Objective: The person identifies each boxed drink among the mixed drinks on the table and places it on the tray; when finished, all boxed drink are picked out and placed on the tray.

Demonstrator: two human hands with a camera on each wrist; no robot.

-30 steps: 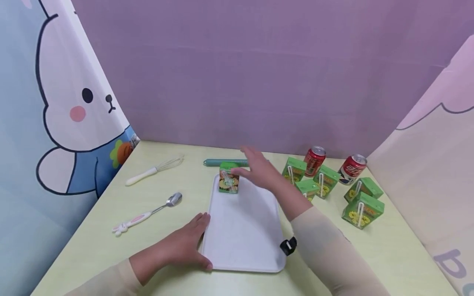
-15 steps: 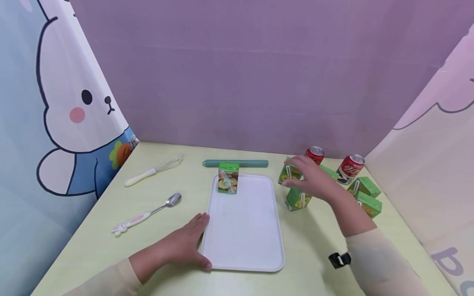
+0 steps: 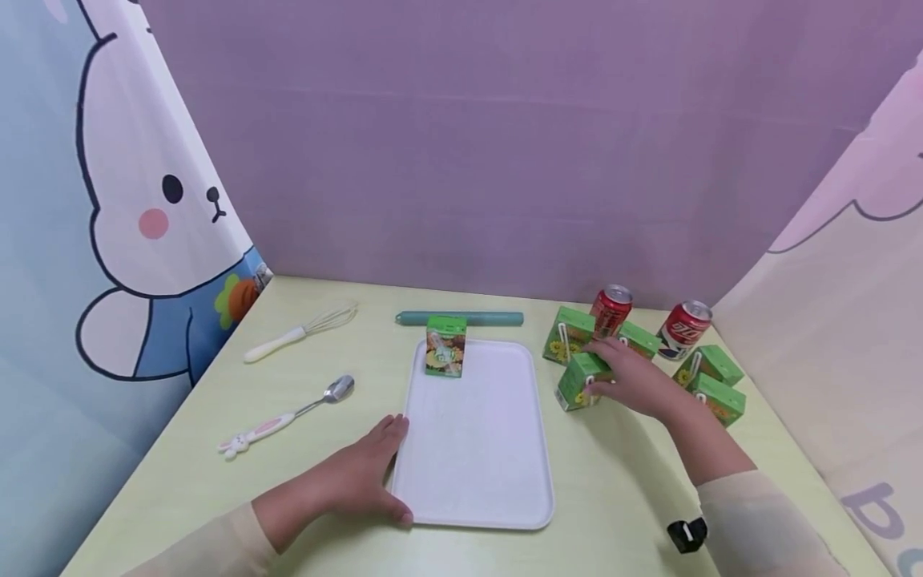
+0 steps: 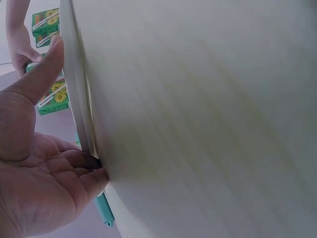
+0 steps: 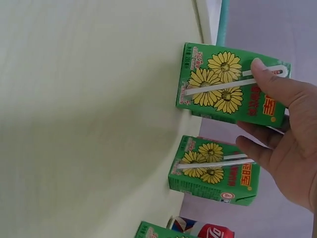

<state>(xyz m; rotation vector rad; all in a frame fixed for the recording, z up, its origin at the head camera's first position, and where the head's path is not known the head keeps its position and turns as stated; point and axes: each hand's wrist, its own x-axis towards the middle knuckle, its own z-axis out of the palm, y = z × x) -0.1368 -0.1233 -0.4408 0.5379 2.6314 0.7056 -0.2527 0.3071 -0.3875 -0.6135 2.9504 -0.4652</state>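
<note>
My left hand (image 3: 360, 477) rests against the near left edge of a white tray (image 3: 472, 449), thumb at the front corner and fingers spread along the side. In the left wrist view, the fingertips (image 4: 101, 176) touch the table beside the rim. One green drink carton (image 3: 445, 349) stands at the tray's far left corner. Right of the tray, my right hand (image 3: 634, 378) grips another green drink carton (image 5: 218, 84) with a straw and yellow flowers on its front. The thumb lies over its front face; the other fingers go behind it. This carton stands on the table.
Several more green drink cartons (image 3: 570, 332) stand around the right hand, with two red soda cans (image 3: 611, 311) behind them. Left of the tray lie a whisk (image 3: 288, 340) and a rabbit-handled spoon (image 3: 267, 426). A teal stick (image 3: 490, 318) lies behind the tray.
My right hand has left the carton on the tray, moved right and taken hold of another carton among the group. The left hand has kept its place at the tray.
</note>
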